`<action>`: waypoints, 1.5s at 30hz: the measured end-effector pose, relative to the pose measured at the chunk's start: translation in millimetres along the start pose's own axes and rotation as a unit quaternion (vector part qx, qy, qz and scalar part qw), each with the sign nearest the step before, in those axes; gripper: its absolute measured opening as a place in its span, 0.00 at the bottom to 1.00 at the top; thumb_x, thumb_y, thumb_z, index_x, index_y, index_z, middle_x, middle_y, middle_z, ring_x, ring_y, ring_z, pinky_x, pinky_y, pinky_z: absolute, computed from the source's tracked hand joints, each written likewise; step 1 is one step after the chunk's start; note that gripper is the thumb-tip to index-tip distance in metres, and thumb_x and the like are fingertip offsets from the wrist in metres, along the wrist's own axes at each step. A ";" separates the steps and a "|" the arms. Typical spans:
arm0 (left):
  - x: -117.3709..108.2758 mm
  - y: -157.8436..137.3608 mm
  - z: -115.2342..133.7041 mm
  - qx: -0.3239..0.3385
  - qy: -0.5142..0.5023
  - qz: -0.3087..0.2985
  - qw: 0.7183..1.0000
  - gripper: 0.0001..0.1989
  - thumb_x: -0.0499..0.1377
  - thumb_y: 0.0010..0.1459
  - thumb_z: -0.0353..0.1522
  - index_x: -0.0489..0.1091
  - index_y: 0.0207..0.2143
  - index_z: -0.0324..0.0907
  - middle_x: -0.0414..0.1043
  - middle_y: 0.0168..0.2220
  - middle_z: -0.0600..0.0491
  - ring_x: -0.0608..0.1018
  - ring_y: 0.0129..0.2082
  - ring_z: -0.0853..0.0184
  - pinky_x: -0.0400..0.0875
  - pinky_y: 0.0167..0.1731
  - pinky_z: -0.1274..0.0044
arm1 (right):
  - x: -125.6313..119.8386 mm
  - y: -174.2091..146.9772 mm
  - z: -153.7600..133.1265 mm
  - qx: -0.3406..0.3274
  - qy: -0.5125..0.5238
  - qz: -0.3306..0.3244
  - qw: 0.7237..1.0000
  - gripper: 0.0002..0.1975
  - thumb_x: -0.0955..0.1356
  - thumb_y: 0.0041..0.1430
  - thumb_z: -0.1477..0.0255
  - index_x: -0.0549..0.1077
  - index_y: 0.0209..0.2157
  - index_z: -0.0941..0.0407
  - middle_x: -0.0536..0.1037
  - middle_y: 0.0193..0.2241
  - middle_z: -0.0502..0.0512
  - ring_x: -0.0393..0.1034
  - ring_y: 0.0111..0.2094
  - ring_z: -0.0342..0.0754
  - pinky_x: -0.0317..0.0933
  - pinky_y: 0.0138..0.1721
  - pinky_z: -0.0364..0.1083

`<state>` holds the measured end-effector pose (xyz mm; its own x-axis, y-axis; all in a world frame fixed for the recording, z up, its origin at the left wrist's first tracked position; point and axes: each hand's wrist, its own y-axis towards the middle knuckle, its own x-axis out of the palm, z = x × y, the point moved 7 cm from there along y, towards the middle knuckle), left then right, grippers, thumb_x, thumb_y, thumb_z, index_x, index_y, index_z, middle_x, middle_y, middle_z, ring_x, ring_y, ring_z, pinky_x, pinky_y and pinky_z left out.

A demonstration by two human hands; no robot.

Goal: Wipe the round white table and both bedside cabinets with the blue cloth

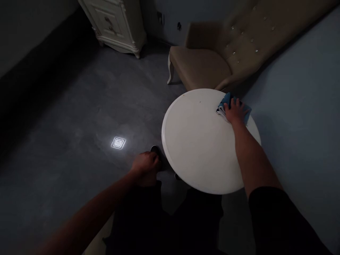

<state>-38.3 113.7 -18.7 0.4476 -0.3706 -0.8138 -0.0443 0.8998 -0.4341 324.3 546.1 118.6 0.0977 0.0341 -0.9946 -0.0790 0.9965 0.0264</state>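
A folded blue cloth (pixel 222 111) with pale layered edges lies near the far right rim of a round white table (pixel 199 138). On top of it rests my right hand (pixel 235 110), fingers spread and pressing the cloth to the tabletop. To the left of the table, my left hand (pixel 146 163) hangs low above my leg, its fingers curled into a loose fist. Nothing shows in that fist, and it does not touch the table. Small dark specks sit on the tabletop near its far edge.
Behind the table stands a tan armchair (pixel 202 63) with a buttoned back. A cream cabinet (pixel 114 26) is farther off at the upper left. Bluish wall (pixel 300 99) runs close along the right. A bright square patch (pixel 118 142) shows on the grey floor (pixel 79 170).
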 end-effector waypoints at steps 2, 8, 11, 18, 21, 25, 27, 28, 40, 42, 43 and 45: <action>1.0 -1.0 2.4 0.006 -0.001 0.004 1.000 0.22 0.50 0.76 0.43 0.83 0.44 0.44 0.86 0.48 0.43 0.85 0.47 0.55 0.73 0.44 0.69 | -3.4 -34.6 -8.5 -0.007 -0.004 -0.005 1.000 0.43 0.49 0.81 0.44 0.51 0.84 0.55 0.47 0.83 0.69 0.43 0.80 0.79 0.42 0.73 0.88; -1.5 -7.2 12.4 0.012 0.006 0.018 1.000 0.21 0.51 0.76 0.41 0.83 0.45 0.42 0.87 0.49 0.41 0.86 0.47 0.53 0.74 0.45 0.69 | -2.5 -195.9 -34.9 -0.055 -0.021 -0.024 0.998 0.41 0.52 0.81 0.46 0.52 0.84 0.54 0.45 0.84 0.63 0.39 0.82 0.80 0.40 0.75 0.86; -4.4 -13.2 18.0 0.019 0.015 0.026 0.999 0.21 0.51 0.77 0.40 0.83 0.45 0.42 0.86 0.50 0.41 0.86 0.49 0.54 0.74 0.47 0.69 | 1.3 -296.9 -49.1 -0.099 -0.011 -0.021 0.995 0.40 0.56 0.81 0.47 0.56 0.83 0.54 0.46 0.84 0.62 0.38 0.82 0.81 0.39 0.74 0.87; -2.9 -19.8 17.2 0.019 0.007 0.026 0.999 0.21 0.50 0.77 0.41 0.82 0.45 0.43 0.87 0.49 0.42 0.86 0.48 0.55 0.73 0.46 0.70 | 13.0 -444.1 -72.6 -0.143 0.011 -0.022 0.989 0.39 0.64 0.75 0.46 0.63 0.80 0.46 0.49 0.83 0.55 0.36 0.83 0.80 0.40 0.75 0.87; -0.9 -16.7 13.5 0.022 0.008 0.021 1.000 0.22 0.50 0.77 0.42 0.82 0.46 0.43 0.87 0.49 0.43 0.86 0.48 0.54 0.72 0.45 0.70 | 10.9 -417.6 -76.7 -0.155 0.007 -0.041 0.987 0.40 0.64 0.76 0.46 0.62 0.81 0.48 0.47 0.84 0.56 0.35 0.83 0.80 0.40 0.76 0.86; 1.5 -11.0 5.4 0.017 -0.010 0.015 1.000 0.22 0.51 0.77 0.43 0.83 0.48 0.45 0.87 0.50 0.44 0.85 0.48 0.55 0.72 0.43 0.71 | 2.9 -308.9 -77.4 -0.133 -0.005 -0.056 0.990 0.40 0.59 0.80 0.46 0.57 0.83 0.51 0.43 0.84 0.58 0.35 0.83 0.80 0.39 0.74 0.87; 1.6 -8.5 1.7 0.015 -0.019 0.010 1.000 0.22 0.51 0.77 0.44 0.83 0.47 0.45 0.87 0.48 0.44 0.85 0.47 0.56 0.71 0.43 0.71 | -0.9 -239.6 -76.4 -0.106 -0.011 -0.047 0.993 0.41 0.56 0.80 0.46 0.54 0.83 0.52 0.43 0.85 0.59 0.37 0.82 0.79 0.39 0.75 0.87; 1.2 -7.4 0.4 0.015 -0.020 0.007 1.000 0.22 0.51 0.77 0.44 0.83 0.46 0.45 0.87 0.48 0.44 0.85 0.46 0.56 0.71 0.43 0.71 | -2.2 -204.5 -75.9 -0.094 -0.013 -0.042 0.995 0.41 0.55 0.80 0.45 0.53 0.84 0.52 0.43 0.85 0.60 0.38 0.82 0.79 0.39 0.75 0.86; -6.8 -6.9 -9.4 -0.001 -0.054 0.005 0.999 0.19 0.54 0.75 0.41 0.83 0.39 0.45 0.85 0.44 0.44 0.85 0.44 0.56 0.70 0.43 0.70 | -1.7 68.0 -65.6 0.009 -0.030 -0.005 0.999 0.45 0.46 0.80 0.42 0.48 0.84 0.54 0.47 0.82 0.74 0.44 0.80 0.79 0.50 0.69 0.87; -8.2 -7.6 -12.7 -0.010 -0.055 0.010 0.998 0.19 0.54 0.76 0.41 0.82 0.40 0.45 0.86 0.44 0.44 0.85 0.45 0.56 0.71 0.43 0.70 | -1.7 72.3 -67.0 0.010 -0.022 0.002 1.000 0.45 0.46 0.80 0.43 0.49 0.84 0.55 0.47 0.82 0.76 0.44 0.80 0.79 0.48 0.69 0.88; -8.5 -7.8 -13.5 -0.012 -0.053 0.010 0.998 0.19 0.54 0.76 0.41 0.82 0.40 0.45 0.86 0.45 0.44 0.85 0.45 0.56 0.71 0.43 0.70 | -2.2 69.5 -68.2 0.007 -0.016 0.005 1.000 0.45 0.46 0.80 0.43 0.49 0.84 0.56 0.47 0.82 0.76 0.44 0.80 0.80 0.47 0.69 0.89; -8.4 -7.6 -13.0 -0.008 -0.045 0.010 0.999 0.19 0.53 0.76 0.41 0.82 0.41 0.44 0.86 0.45 0.44 0.85 0.46 0.56 0.71 0.44 0.70 | -3.7 53.8 -71.7 -0.005 -0.008 0.003 1.000 0.45 0.47 0.80 0.44 0.49 0.84 0.57 0.48 0.82 0.74 0.43 0.80 0.81 0.46 0.70 0.89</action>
<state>-53.3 107.0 -13.6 0.5248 -0.3300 -0.7847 -0.0682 0.9026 -0.4251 248.5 594.2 116.5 0.1136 0.0413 -0.9927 -0.0892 0.9955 0.0313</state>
